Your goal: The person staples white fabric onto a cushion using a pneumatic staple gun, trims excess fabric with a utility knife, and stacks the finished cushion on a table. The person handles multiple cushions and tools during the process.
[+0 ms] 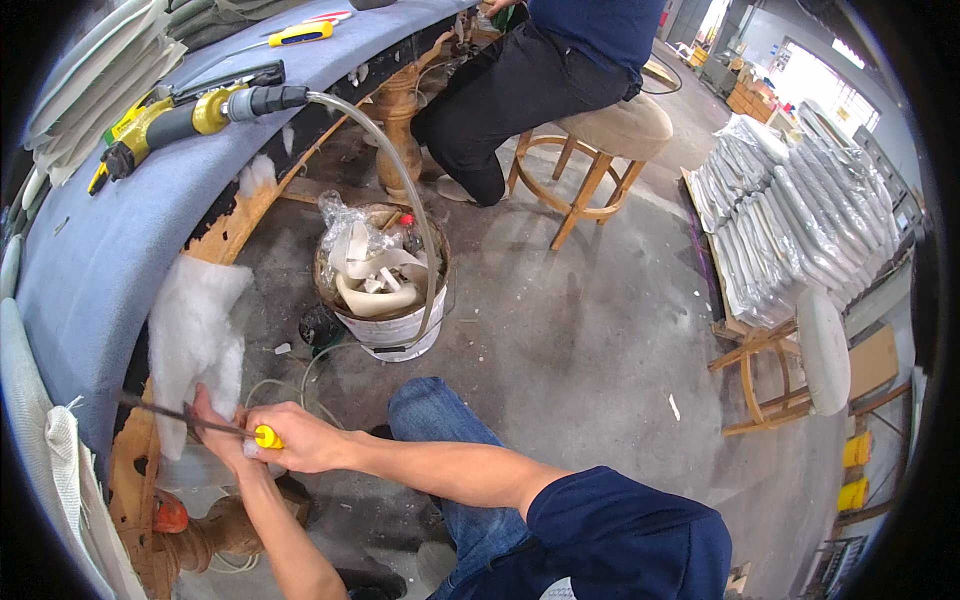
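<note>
A long tool with a yellow handle [268,437] and a thin dark shaft is gripped in my right hand [303,440]. Its shaft points left across my left hand [217,428] toward the table edge, its tip blurred. White fibre wadding [200,325] hangs over the table's wooden edge. My left hand is closed at the wadding's lower end, with its fingers partly hidden, close beside my right hand. A little white fluff shows between the two hands.
A blue padded worktable [85,290] curves along the left, bearing an air tool [175,125] with a hose, a yellow-handled screwdriver [302,33] and stacked fabric [105,80]. A scrap bucket [405,335] stands ahead. Beyond sits another person [520,85] on a stool [620,130]; wrapped pieces [800,210] lean right.
</note>
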`<state>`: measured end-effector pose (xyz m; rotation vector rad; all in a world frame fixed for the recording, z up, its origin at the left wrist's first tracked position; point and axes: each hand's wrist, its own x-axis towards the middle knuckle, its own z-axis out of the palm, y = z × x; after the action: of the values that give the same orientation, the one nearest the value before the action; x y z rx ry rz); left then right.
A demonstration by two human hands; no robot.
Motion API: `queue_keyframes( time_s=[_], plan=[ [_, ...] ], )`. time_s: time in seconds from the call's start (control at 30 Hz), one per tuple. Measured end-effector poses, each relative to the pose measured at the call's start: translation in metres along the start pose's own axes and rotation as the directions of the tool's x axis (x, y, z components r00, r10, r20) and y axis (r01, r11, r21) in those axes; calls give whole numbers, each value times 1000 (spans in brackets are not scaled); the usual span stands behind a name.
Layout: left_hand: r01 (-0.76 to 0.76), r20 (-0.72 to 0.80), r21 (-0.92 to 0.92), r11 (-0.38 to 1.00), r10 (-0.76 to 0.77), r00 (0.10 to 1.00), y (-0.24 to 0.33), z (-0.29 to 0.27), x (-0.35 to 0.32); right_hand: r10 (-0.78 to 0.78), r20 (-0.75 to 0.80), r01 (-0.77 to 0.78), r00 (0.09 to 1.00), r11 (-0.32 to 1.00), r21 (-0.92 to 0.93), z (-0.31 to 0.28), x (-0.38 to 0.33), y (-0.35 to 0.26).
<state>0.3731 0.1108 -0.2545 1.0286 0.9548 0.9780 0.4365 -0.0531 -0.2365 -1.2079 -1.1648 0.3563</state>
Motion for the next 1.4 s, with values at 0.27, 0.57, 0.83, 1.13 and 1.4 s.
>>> queue_keyframes(
  time_s=[0.27,0.57,0.83,1.13,1.4],
  plan=[
    [-53,-85,135,990,65,994,25,19,-11,-52,34,51,998,998,25,-1,-1,-5],
    [-296,-57,121,947,305,951,5,8,19,-65,139,49,988,993,110,2,-4,-6],
    [-403,117,516,756,403,908,-44,-67,84,81,122,-108,989,967,232,16,-1,-23],
    [-359,333,575,736,190,924,22,-161,-151,328,25,-314,944,876,365,-12,-33,-41],
    [-620,189,760,192,848,495,200,-310,-299,53,156,-135,986,802,582,48,-57,-46]
  ],
)
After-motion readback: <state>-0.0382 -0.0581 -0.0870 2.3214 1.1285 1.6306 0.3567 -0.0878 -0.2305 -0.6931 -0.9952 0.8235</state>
